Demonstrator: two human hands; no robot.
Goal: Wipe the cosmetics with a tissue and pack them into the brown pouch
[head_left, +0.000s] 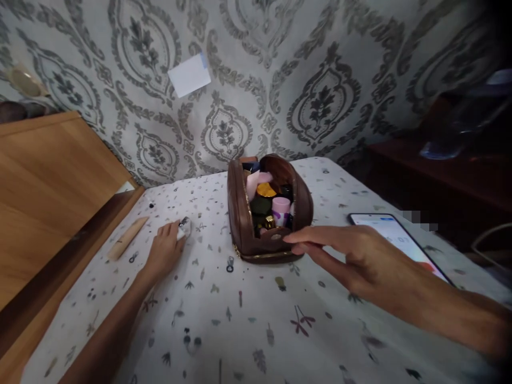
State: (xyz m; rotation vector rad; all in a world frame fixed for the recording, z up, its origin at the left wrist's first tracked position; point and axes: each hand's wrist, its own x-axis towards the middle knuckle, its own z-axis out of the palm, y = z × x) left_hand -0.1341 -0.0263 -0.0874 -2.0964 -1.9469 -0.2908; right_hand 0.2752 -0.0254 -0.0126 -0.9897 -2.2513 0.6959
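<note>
A brown cosmetic bag (240, 229) stands unzipped on the patterned cloth, packed with small items. Among them show a pink-and-white container (281, 209), a yellow-orange round item (266, 190) and a pale pink piece (252, 184). My right hand (356, 261) reaches in from the right, thumb and index finger pinched at the front rim of the bag. To the left, my left hand (165, 246) rests on the cloth, its fingers closed around a small clear, silvery object (184, 226) whose kind I cannot make out.
A phone (400, 240) with a lit screen lies right of the bag, partly behind my right hand. A flat beige item (127, 239) lies at left near a wooden panel (52, 181). A white card (189, 76) is on the wallpapered wall. A clear bottle (444, 144) stands far right.
</note>
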